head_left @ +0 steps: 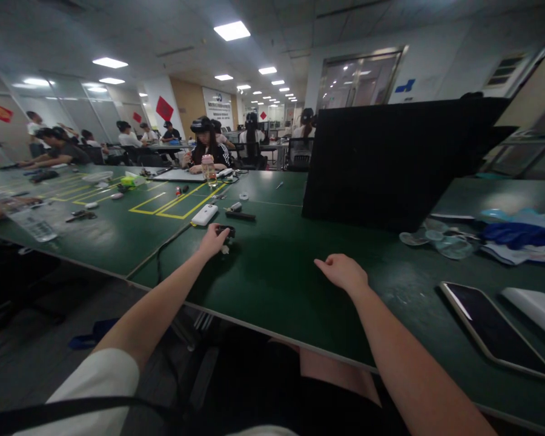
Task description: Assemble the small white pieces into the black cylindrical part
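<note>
My left hand (214,240) is closed around a small dark object (227,231) just above or on the green table (272,284); a small pale piece (225,249) shows below it. What the dark object is, I cannot make out. To the right, my right hand (343,270) rests at the table top with its fingers curled in and the index finger or thumb pointing left; nothing shows in it. Beyond my left hand lie a white device (204,215) and a flat black bar (240,215).
A large black panel (376,163) stands at the back right. A phone (495,327), a white box (538,309) and clear and blue plastic items (520,233) lie at the right. Across the table, a person sits behind a bottle (209,171). A cable hangs at the left edge.
</note>
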{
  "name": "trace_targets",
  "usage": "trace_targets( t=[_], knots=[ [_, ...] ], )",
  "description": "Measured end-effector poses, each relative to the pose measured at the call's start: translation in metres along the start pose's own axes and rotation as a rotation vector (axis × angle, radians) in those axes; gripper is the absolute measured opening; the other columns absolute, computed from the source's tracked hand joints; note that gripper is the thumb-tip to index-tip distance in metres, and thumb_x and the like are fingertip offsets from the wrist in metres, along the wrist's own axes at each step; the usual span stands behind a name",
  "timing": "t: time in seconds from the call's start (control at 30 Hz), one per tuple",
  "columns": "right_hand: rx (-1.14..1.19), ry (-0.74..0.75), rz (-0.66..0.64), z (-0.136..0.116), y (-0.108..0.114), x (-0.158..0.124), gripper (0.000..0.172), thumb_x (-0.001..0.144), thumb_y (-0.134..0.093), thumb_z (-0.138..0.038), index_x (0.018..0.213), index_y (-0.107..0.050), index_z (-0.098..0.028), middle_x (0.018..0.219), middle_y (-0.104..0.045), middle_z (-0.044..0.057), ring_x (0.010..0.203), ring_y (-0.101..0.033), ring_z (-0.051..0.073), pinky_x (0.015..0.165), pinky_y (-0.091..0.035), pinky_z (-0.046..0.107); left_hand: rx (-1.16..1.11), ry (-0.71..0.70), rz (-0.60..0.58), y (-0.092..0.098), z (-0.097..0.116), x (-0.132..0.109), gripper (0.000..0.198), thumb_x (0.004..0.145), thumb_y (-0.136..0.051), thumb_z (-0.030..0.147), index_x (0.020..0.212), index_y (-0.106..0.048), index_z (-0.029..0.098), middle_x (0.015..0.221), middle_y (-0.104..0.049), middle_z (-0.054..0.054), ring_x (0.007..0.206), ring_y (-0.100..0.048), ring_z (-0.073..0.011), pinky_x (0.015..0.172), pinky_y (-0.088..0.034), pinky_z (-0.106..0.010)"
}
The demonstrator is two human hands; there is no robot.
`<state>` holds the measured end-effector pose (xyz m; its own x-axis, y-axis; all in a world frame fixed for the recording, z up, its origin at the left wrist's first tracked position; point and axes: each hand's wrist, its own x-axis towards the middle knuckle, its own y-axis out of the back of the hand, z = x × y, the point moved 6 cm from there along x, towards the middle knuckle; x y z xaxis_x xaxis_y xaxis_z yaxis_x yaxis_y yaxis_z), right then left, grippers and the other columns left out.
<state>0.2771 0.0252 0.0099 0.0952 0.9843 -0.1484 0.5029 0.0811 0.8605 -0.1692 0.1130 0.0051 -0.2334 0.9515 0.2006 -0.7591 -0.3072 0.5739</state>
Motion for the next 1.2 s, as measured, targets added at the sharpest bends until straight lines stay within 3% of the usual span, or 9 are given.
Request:
trace_targets(
  t=[0.27,0.37,0.47,0.6,0.7,0.83,0.97,1.1,1.2],
  knots=[
    [0.228,-0.078,0.31,-0.004,0.037,-0.02,0.067,0.096,-0.026,-0.072,0.073,-0.065,-0.022,0.073,-0.068,0.011,0.064,-0.062,0.023,0.059,-0.045,0.035,0.216,-0.48,-0.503,-0.135,0.133,-0.097,0.058,0.093,-0.05,0.058,0.136,-0.04,0.02,0.109,-0.071,-0.014,0.095,-0.071,-0.0273,0.084,-0.052,-0.037],
    [0.267,-0.086,0.437,-0.002,0.052,-0.026,0.07,0.097,-0.023,-0.071,0.074,-0.066,-0.021,0.075,-0.069,0.011,0.068,-0.063,0.023,0.062,-0.043,0.035,0.142,-0.581,-0.595,-0.177,0.177,-0.141,0.059,0.093,-0.047,0.061,0.136,-0.041,0.021,0.11,-0.07,-0.014,0.094,-0.071,-0.0284,0.081,-0.053,-0.038],
    [0.257,-0.068,0.481,0.0,0.056,-0.024,0.072,0.098,-0.021,-0.069,0.071,-0.067,-0.021,0.078,-0.07,0.011,0.072,-0.063,0.024,0.065,-0.041,0.035,0.089,-0.571,-0.621,-0.2,0.195,-0.164,0.059,0.091,-0.05,0.062,0.133,-0.044,0.021,0.108,-0.07,-0.015,0.093,-0.071,-0.0293,0.079,-0.054,-0.039],
    [0.245,-0.053,0.415,-0.002,0.047,-0.02,0.071,0.099,-0.021,-0.066,0.076,-0.07,-0.02,0.076,-0.07,0.01,0.072,-0.063,0.023,0.066,-0.042,0.034,-0.144,-0.44,-0.581,-0.188,0.182,-0.145,0.056,0.094,-0.048,0.06,0.136,-0.043,0.022,0.117,-0.068,-0.014,0.099,-0.07,-0.024,0.087,-0.054,-0.037],
    [0.173,0.076,0.274,-0.014,0.033,-0.019,0.051,0.098,-0.038,-0.057,0.089,-0.073,-0.021,0.086,-0.071,0.007,0.076,-0.064,0.021,0.066,-0.045,0.033,-0.285,-0.287,-0.361,-0.149,0.146,-0.103,0.05,0.099,-0.041,0.055,0.135,-0.042,0.021,0.125,-0.064,-0.013,0.108,-0.066,-0.0206,0.095,-0.052,-0.035],
    [0.072,0.395,0.076,-0.038,0.011,-0.024,0.026,0.086,-0.065,-0.038,0.107,-0.074,-0.026,0.12,-0.067,0.005,0.095,-0.064,0.02,0.077,-0.05,0.032,-0.135,-0.229,-0.078,-0.098,0.098,-0.065,0.046,0.093,-0.057,0.045,0.129,-0.048,0.017,0.129,-0.059,-0.015,0.119,-0.059,-0.0232,0.104,-0.047,-0.039],
    [-0.005,0.44,0.01,-0.042,-0.001,-0.023,0.023,0.087,-0.065,-0.034,0.106,-0.075,-0.026,0.118,-0.068,0.004,0.101,-0.064,0.022,0.083,-0.05,0.034,-0.078,-0.225,-0.148,-0.088,0.085,-0.066,0.05,0.091,-0.061,0.042,0.133,-0.045,0.021,0.119,-0.066,-0.012,0.106,-0.066,-0.023,0.095,-0.051,-0.04],
    [0.024,0.355,0.103,-0.041,0.004,-0.023,0.027,0.091,-0.062,-0.039,0.111,-0.073,-0.025,0.11,-0.07,0.005,0.091,-0.064,0.021,0.076,-0.051,0.035,-0.093,-0.301,-0.265,-0.096,0.107,-0.086,0.05,0.088,-0.064,0.035,0.133,-0.045,0.025,0.113,-0.07,-0.006,0.096,-0.07,-0.0204,0.086,-0.054,-0.035],
    [0.12,0.462,0.232,-0.058,0.011,-0.035,0.025,0.092,-0.061,-0.04,0.108,-0.072,-0.024,0.109,-0.071,0.005,0.087,-0.065,0.021,0.075,-0.052,0.035,-0.094,-0.394,-0.338,-0.098,0.124,-0.102,0.046,0.085,-0.065,0.031,0.128,-0.05,0.027,0.103,-0.073,-0.002,0.089,-0.071,-0.0187,0.081,-0.054,-0.032]
  ],
)
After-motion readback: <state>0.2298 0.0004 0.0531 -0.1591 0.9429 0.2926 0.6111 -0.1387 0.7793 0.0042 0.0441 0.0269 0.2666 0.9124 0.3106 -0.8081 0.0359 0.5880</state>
